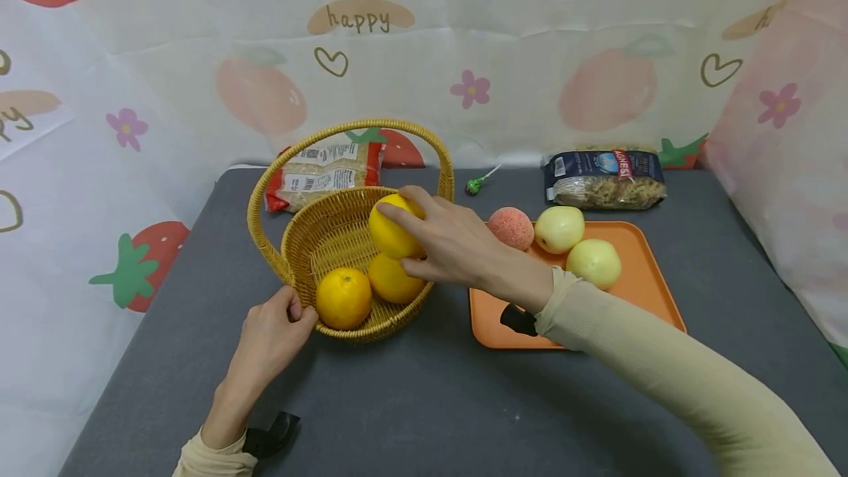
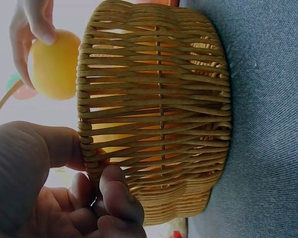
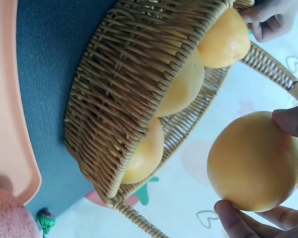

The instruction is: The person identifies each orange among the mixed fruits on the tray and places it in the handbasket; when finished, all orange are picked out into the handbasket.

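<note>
A woven wicker basket point(image 1: 371, 331) with a tall arched handle stands left of the table's middle. My left hand point(image 1: 274, 330) pinches its near-left rim, thumb on one side and fingers on the other in the left wrist view. Over the basket's right side, my right hand point(image 1: 457, 241) holds an orange point(image 3: 256, 161) in its fingertips, above the rim. Inside lie a front orange point(image 1: 344, 298) and another orange point(image 1: 395, 280) touching it. A third orange point(image 3: 146, 153) shows in the basket in the right wrist view; the hand and held orange hide it from the head view.
Right of the basket, an orange tray point(image 1: 652, 293) bears a pink rough ball point(image 1: 511, 227) and two pale yellow-green round items point(image 1: 594, 263). Behind are a green-wrapped lollipop point(image 1: 474, 186), a dark pasta bag point(image 1: 606, 179) and a red-edged clear bag point(image 1: 324, 174).
</note>
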A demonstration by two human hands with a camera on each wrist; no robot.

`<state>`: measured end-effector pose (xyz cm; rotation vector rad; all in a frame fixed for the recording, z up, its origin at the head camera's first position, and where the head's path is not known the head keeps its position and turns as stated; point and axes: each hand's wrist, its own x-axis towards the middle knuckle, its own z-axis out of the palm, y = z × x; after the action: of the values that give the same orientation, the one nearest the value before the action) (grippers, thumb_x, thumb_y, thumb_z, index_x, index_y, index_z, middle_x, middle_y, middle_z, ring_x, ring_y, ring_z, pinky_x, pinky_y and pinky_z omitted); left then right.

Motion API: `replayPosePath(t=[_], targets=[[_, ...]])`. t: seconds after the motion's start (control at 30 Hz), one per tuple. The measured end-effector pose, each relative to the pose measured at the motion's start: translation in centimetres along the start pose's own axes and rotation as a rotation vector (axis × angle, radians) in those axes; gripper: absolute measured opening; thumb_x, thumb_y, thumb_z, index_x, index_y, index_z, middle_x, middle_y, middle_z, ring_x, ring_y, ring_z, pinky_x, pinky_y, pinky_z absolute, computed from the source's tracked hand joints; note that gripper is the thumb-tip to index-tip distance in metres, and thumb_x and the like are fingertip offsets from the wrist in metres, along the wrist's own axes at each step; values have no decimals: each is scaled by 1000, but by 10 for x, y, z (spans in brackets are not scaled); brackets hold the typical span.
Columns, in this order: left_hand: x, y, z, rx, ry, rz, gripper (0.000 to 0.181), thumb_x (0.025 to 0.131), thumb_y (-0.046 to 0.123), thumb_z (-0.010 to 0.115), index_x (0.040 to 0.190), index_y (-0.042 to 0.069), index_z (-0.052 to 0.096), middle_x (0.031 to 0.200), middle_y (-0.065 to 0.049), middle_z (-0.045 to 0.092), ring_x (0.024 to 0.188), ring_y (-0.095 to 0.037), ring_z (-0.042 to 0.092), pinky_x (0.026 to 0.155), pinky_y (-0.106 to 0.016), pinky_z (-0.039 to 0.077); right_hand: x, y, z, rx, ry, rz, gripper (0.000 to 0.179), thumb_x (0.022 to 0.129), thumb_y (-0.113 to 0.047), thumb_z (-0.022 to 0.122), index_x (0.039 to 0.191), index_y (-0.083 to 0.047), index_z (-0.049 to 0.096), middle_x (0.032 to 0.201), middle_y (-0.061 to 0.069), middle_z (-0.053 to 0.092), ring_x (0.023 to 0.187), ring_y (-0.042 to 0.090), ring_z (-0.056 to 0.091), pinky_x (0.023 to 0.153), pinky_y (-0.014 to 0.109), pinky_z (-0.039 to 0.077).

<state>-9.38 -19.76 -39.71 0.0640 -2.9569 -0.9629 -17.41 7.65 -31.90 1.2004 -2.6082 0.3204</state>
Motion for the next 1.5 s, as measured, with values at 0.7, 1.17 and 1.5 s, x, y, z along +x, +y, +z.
replayPosePath(t=[0.7, 1.17, 1.5], targets=[[-1, -1, 0, 4, 4, 5, 17, 88, 16, 58, 76, 10, 46, 63, -3, 42, 49, -14, 40, 49, -25, 31, 30, 2, 31, -27, -96, 23, 65, 85, -34, 68, 143, -17, 45, 145, 13, 47, 112, 33, 59, 86, 42, 54], [-1, 0, -1, 8, -2, 4, 17, 88, 15, 57, 77, 10, 46, 63, -3, 42, 49, -14, 39, 49, -25, 31, 39, 3, 40, -13, -147, 43, 64, 88, -32, 64, 146, -18, 42, 145, 16, 42, 107, 32, 60, 84, 40, 54], [-2, 0, -1, 7, 3, 6, 17, 88, 15, 57, 77, 10, 45, 63, -3, 41, 49, -14, 38, 49, -25, 31, 45, 1, 44, -29, -160, 17, 55, 91, -25, 60, 143, -19, 43, 145, 18, 43, 96, 32, 61, 80, 38, 54]])
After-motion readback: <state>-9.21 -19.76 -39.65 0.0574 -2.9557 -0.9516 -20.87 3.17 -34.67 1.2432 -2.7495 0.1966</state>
